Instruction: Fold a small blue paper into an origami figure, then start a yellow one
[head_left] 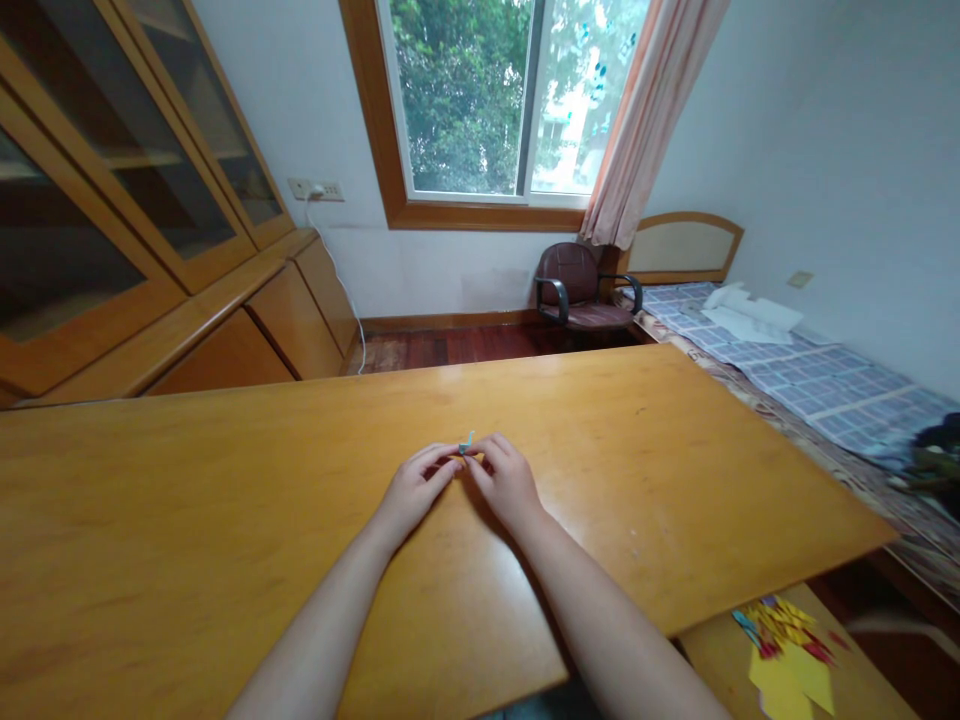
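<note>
Between my fingertips, over the middle of the wooden table (225,500), is a small teal folded piece (466,445) with a thin end sticking up. It looks like paper, but it is too small to make out fully. My left hand (416,487) pinches it from the left, thumb and fingers drawn together. From the right, my right hand (508,478) grips it the same way, with the fingers bent. The fingertips hide part of the piece. Both forearms reach in from the table's near edge.
At the lower right, a lower surface (720,655) bears yellow paper (791,680) and a pile of coloured strips (787,622). A brown armchair (574,285) stands beyond the table, a bed (810,385) lies on the right, and a glass-door cabinet (217,255) is on the left.
</note>
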